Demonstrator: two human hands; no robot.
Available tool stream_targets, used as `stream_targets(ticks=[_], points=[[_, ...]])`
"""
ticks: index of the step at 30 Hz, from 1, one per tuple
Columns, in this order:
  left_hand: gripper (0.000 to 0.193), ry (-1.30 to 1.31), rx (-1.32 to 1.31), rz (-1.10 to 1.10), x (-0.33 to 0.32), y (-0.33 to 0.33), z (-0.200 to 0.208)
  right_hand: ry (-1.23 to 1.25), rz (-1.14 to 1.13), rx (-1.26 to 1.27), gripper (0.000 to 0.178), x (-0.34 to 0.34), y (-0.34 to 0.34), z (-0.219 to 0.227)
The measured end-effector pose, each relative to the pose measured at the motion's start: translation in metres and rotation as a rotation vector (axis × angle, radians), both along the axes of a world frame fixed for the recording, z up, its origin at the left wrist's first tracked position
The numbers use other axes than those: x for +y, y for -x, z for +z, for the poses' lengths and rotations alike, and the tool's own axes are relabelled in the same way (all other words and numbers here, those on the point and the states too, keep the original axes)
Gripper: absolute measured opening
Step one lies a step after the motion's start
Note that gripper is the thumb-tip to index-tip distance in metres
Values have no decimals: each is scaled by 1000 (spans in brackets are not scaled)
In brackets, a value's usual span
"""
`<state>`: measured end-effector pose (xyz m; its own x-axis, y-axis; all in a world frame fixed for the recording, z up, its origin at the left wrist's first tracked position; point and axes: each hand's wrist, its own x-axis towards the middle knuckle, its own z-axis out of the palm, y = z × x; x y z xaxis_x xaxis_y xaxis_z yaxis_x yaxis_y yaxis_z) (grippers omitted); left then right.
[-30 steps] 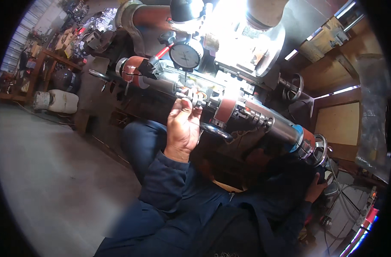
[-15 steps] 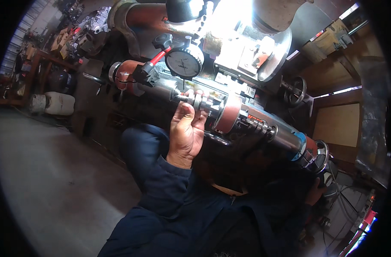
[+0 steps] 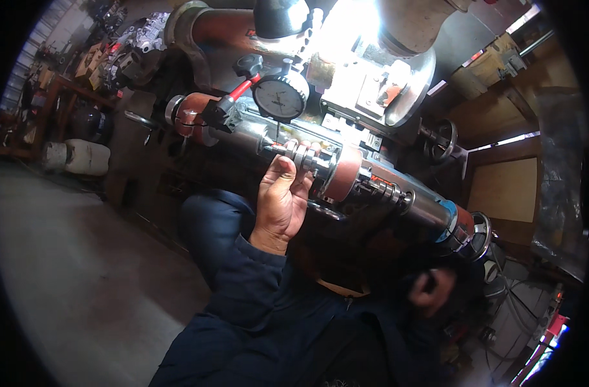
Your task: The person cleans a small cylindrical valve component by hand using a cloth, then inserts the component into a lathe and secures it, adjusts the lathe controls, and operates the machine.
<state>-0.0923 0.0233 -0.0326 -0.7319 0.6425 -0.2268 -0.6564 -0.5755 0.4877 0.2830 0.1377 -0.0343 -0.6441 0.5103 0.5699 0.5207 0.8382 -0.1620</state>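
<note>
My left hand (image 3: 283, 203) is closed round the left end of a metal camshaft (image 3: 301, 157), thumb on the near side and fingertips showing over its far side. The camshaft lies slantwise along the machine and passes through a reddish-brown round collar (image 3: 343, 173), with more lobes to the right of it. A dial gauge (image 3: 280, 97) on a red-armed holder (image 3: 238, 94) stands just above my left hand, its thin stem pointing down at the shaft. My right hand (image 3: 433, 292) is at the lower right, away from the machine, smeared by motion. Its fingers look bent, but their grip is unclear.
A bright lamp glares over the far side of the machine (image 3: 365, 90). Handwheels stand at the right end (image 3: 481, 236) and the far right (image 3: 444, 140). A lever (image 3: 139, 117) sticks out at the left. A white container (image 3: 87, 157) stands on the left. Cables hang at the lower right.
My right hand has moved left, away from beside the handwheel at the machine's right end. My left hand stays on the camshaft. The whole view has shifted slightly.
</note>
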Motion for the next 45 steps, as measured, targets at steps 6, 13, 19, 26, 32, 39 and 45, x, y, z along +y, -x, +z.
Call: stream_targets(ticks=[6,13,19,26,32,39,45], points=[[15,-31,-102,-14,3,3,-5,73,529,118,35,-23,184,77],[23,-46,-153,-20,1,4,3,56,476,-146,58,-6,309,96],[23,-24,-101,-25,0,5,15,87,479,-201,46,-16,321,89],[21,-18,-101,-58,-1,6,8,76,418,-181,44,-22,325,84],[25,310,-10,169,-1,-6,14,63,420,-127,43,-20,324,80],[30,693,601,1082,-94,150,53,59,417,-132,44,-19,323,79],[57,113,-134,508,-93,285,-29,55,438,-135,44,-21,325,77]])
